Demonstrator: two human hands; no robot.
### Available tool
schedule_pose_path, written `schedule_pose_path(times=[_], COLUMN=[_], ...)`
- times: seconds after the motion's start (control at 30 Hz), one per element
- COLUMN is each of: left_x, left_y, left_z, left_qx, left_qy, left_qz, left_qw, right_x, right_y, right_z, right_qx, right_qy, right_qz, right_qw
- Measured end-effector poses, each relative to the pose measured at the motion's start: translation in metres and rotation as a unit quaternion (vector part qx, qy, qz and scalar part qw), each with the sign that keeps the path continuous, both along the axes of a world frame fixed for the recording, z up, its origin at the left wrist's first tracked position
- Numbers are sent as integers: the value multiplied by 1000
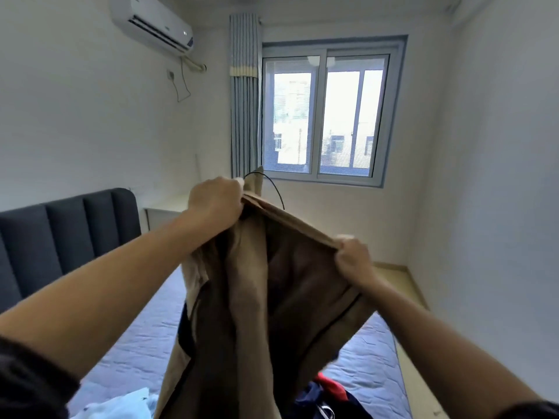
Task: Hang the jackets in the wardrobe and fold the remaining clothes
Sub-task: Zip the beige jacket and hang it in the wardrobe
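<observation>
A tan jacket (248,297) hangs in the air in front of me, above the bed. My left hand (216,202) grips its collar area, where the thin black hook of a hanger (269,182) arcs out above the cloth. My right hand (352,257) grips the jacket's upper edge lower and to the right, stretching the fabric between both hands. The rest of the hanger is hidden inside the jacket. On the bed below lie a light blue garment (121,403) at the left and a navy and red garment (326,394) at the right.
The bed (145,343) has a blue quilted cover and a dark padded headboard (60,237) at the left. A window (326,116) with a grey-blue curtain (245,95) is straight ahead. A white side table (165,211) stands beside the headboard. Floor runs along the right wall.
</observation>
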State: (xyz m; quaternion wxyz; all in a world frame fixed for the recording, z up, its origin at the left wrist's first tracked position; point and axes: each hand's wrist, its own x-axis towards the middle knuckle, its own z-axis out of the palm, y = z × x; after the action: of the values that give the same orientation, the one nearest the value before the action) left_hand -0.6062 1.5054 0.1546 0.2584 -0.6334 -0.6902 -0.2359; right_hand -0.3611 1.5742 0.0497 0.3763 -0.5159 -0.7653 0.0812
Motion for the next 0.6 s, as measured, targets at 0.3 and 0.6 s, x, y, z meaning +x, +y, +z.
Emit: schedule_pose_path(times=[0.3, 0.6], left_x=[-59, -58], left_y=[-23, -57], left_z=[-57, -28], left_qx=[-37, -133], left_qy=[-282, 166], left_qz=[69, 123], left_qw=[956, 969], right_x=[9, 55], right_y=[-16, -4], right_z=[116, 115], right_qx=[237, 231], right_qy=[-65, -521], right_qz=[92, -9], right_qw=[965, 822])
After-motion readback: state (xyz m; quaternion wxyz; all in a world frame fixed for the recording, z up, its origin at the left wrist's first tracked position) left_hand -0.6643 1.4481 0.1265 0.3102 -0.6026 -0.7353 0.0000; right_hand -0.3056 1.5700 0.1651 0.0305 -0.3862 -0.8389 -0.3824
